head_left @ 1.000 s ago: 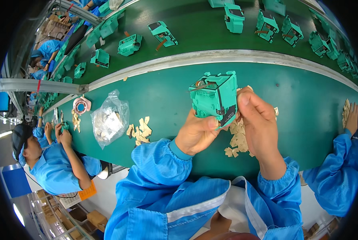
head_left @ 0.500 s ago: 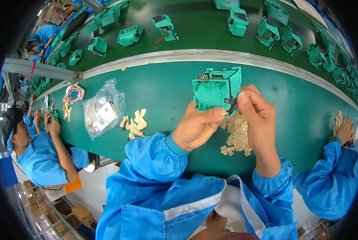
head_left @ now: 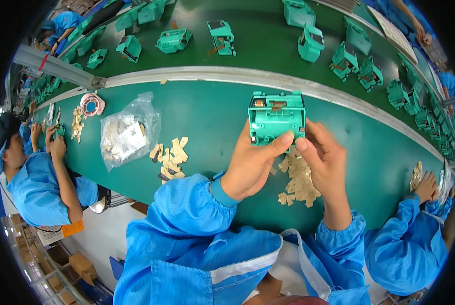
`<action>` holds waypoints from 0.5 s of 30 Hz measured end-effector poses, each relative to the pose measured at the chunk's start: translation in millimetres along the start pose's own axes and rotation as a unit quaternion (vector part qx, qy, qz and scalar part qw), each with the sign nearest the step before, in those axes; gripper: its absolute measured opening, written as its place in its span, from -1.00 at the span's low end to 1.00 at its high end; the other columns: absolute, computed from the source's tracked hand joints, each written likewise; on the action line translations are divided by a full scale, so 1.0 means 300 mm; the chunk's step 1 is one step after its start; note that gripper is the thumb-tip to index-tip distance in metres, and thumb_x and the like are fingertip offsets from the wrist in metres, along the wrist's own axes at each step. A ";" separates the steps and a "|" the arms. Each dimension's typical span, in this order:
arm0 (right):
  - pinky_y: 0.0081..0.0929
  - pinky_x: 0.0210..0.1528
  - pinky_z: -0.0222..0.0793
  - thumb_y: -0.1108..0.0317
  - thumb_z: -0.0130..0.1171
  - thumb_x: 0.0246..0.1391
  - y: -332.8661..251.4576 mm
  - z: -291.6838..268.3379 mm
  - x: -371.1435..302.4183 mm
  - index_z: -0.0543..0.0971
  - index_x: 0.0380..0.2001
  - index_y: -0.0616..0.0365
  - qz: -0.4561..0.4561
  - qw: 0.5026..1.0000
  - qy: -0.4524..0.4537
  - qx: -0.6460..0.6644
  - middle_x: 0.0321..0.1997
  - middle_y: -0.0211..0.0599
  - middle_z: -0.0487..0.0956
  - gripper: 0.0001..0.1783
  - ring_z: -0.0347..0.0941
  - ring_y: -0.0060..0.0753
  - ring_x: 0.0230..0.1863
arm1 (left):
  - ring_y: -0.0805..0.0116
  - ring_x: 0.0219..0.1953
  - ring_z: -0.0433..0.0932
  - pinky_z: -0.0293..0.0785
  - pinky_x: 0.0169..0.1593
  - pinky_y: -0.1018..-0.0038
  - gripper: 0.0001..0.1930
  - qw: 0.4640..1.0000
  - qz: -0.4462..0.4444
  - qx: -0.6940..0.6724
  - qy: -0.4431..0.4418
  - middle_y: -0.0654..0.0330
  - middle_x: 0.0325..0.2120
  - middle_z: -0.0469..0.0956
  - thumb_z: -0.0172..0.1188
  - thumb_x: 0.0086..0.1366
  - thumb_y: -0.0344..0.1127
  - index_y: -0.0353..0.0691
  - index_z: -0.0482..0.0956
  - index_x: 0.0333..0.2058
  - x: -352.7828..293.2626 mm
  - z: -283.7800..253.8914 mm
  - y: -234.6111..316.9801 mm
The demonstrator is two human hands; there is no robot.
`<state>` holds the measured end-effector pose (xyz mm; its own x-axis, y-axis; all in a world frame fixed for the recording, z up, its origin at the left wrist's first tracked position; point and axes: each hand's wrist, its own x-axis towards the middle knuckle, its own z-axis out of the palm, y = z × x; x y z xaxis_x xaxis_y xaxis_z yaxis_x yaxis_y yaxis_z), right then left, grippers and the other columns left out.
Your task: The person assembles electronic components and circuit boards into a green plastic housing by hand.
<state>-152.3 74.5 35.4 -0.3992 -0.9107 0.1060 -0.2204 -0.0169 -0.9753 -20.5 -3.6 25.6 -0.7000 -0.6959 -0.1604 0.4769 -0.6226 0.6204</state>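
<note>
A green plastic housing (head_left: 274,121), boxy with open bays and small dark and copper-coloured parts along its top, is held up over the green table. My left hand (head_left: 255,165) grips its left side and bottom, with the thumb lying across the front. At the lower right corner, my right hand (head_left: 325,160) holds it too, its thumb tip against the front edge and its other fingers partly behind. Below the housing, between my hands, lies a pile of small beige pieces (head_left: 299,178), partly covered by my right hand.
Left of my hands are another beige pile (head_left: 174,158), a clear plastic bag (head_left: 128,137) with pieces inside, and a tape roll (head_left: 92,104). Beyond a metal rail (head_left: 212,74), several green housings (head_left: 221,39) stand on a green belt. Co-workers in blue sit on both sides.
The housing has turned and tipped so its top parts face me more. My right hand has shifted from pinching at its right edge to holding its lower right corner.
</note>
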 end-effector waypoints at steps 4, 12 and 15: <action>-0.56 -0.10 0.36 0.34 0.26 0.01 0.005 -0.014 0.039 0.33 0.16 0.24 -0.026 0.999 -0.010 0.037 -0.11 -0.16 0.53 -0.37 0.43 -0.41 -0.08 | 0.37 -0.04 0.45 0.39 0.03 0.39 -0.48 0.997 0.042 0.046 0.034 0.12 -0.11 0.46 0.26 0.15 -0.45 -0.28 0.23 0.04 0.013 -0.005 -0.007; -0.56 -0.26 0.35 0.01 0.20 0.05 0.046 0.031 0.468 0.41 0.03 0.38 0.067 0.997 0.004 -0.046 -0.34 -0.29 0.55 -0.33 0.44 -0.51 -0.34 | 0.16 0.21 0.16 0.12 0.23 0.25 -0.15 0.882 0.238 0.388 0.125 0.00 0.12 0.15 0.34 0.05 -0.35 -0.31 0.00 0.24 -0.016 -0.021 -0.015; -0.30 -0.17 0.40 -0.06 0.13 0.02 0.118 0.098 0.704 0.46 -0.05 0.40 0.019 0.960 0.025 -0.277 -0.30 0.05 0.59 -0.33 0.56 -0.12 -0.27 | 0.08 0.07 0.31 0.26 0.11 0.27 -0.33 0.784 0.349 0.512 0.030 0.00 0.00 0.29 0.35 0.01 -0.36 -0.32 0.25 0.10 -0.035 -0.003 -0.035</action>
<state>-218.2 -130.4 17.6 -0.4553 -0.8854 0.0938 -0.6384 0.2512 -0.7275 -17.8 9.8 20.1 -0.4180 -0.7734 0.4766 0.0344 0.5108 0.8590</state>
